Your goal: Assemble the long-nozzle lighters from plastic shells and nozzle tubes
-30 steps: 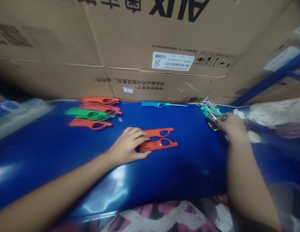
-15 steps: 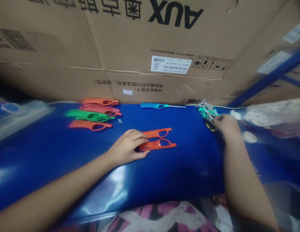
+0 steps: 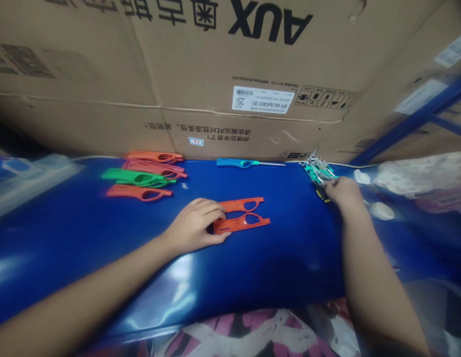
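Two orange lighter shell halves lie side by side on the blue tabletop, an upper shell half (image 3: 238,205) and a lower shell half (image 3: 245,222). My left hand (image 3: 199,224) closes over their left ends, its thumb along the near edge of the lower one. To the right, my right hand (image 3: 344,191) reaches to a pile of thin metal rods and teal parts (image 3: 318,168). Its fingertips are drawn together at the pile's near edge, and what they pinch is hidden. Against that hand lies a black and yellow handle (image 3: 321,191).
Several orange, pink and green lighter shells (image 3: 141,176) lie at the back left, with small pale bits (image 3: 184,186) beside them. A blue lighter (image 3: 249,163) rests before a tall cardboard box (image 3: 201,74). A white round object (image 3: 381,210) and patterned cloth (image 3: 420,173) are at right.
My right hand has shifted very slightly left at the pile. My left hand and the orange shell halves are nearly still.
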A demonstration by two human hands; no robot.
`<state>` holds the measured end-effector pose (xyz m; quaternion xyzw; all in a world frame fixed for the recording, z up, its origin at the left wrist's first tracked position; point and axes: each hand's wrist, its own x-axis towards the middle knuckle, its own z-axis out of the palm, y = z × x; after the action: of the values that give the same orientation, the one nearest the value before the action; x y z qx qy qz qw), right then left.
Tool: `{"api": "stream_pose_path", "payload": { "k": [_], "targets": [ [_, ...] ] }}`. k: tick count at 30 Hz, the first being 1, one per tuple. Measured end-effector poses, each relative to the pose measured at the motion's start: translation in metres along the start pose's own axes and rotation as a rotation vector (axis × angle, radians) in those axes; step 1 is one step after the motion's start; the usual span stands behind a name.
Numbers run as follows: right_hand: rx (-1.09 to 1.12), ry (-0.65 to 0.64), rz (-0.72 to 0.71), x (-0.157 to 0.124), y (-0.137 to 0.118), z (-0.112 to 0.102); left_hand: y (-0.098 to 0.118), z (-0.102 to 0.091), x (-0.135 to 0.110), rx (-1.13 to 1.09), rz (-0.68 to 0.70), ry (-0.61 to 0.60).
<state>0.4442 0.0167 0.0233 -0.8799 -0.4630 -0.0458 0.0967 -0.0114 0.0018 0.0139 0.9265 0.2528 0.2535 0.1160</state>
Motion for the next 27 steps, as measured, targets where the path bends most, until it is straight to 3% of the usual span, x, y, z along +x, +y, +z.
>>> {"api": "stream_pose_path", "payload": {
  "k": [4,10,19,27],
  "targets": [
    [-0.017,-0.037,0.083,-0.001,-0.005,-0.002,0.0,-0.001,0.0,-0.003,-0.014,-0.011],
    [0.047,-0.074,0.065,-0.004,-0.011,-0.006,0.001,-0.001,0.0,-0.004,-0.019,-0.017],
    [0.177,0.051,-0.004,-0.01,-0.015,-0.006,0.001,-0.001,0.0,-0.001,-0.025,-0.023],
    [0.34,0.209,-0.069,-0.021,-0.029,-0.023,0.001,-0.003,0.0,0.018,-0.003,-0.064]
  ]
}}
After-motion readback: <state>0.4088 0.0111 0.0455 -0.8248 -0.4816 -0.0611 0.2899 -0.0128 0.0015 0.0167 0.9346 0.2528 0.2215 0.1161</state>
